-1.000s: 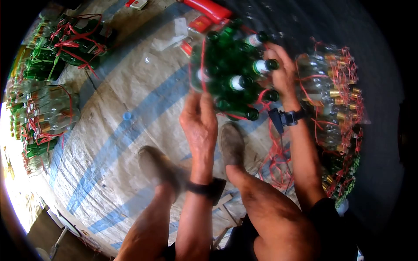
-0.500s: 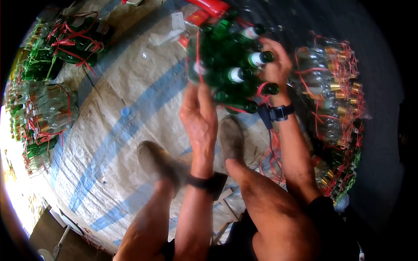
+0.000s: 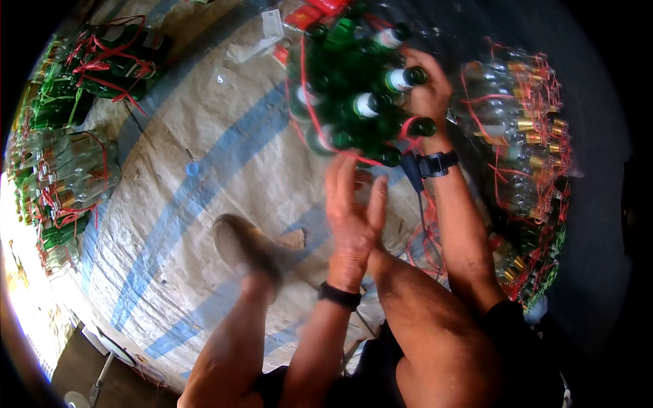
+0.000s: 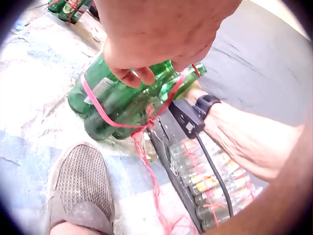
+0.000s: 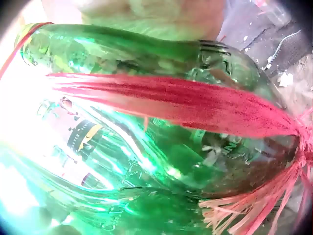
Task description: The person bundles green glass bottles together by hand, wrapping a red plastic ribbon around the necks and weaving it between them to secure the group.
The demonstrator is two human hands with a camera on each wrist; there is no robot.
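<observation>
A bundle of green glass bottles [image 3: 347, 85], bound with red plastic twine [image 5: 186, 100], tilts with several necks toward me. My right hand [image 3: 430, 88] grips its right side at the necks, fingers partly hidden behind the glass. My left hand [image 3: 352, 207] is at the near lower edge, fingers loosely extended and thumb apart. In the left wrist view this left hand [image 4: 166, 34] overlaps the top of the bundle, fingertips right by the glass. A twine knot [image 4: 146, 126] with long loose ends hangs from the bundle's side.
Tied clear bottles [image 3: 510, 136] lie along the right. More bundles, green bottles [image 3: 119, 58] and clear bottles [image 3: 78, 166], stand at left. A blue cap [image 3: 192, 168] and red packs [image 3: 303, 17] lie on the tarp [image 3: 183, 122]. My shoe [image 3: 238, 241] is below.
My left hand has come off the bundle's left side and moved right to its near edge, fingers spreading. The right hand keeps its grip; the bundle has shifted slightly up and left.
</observation>
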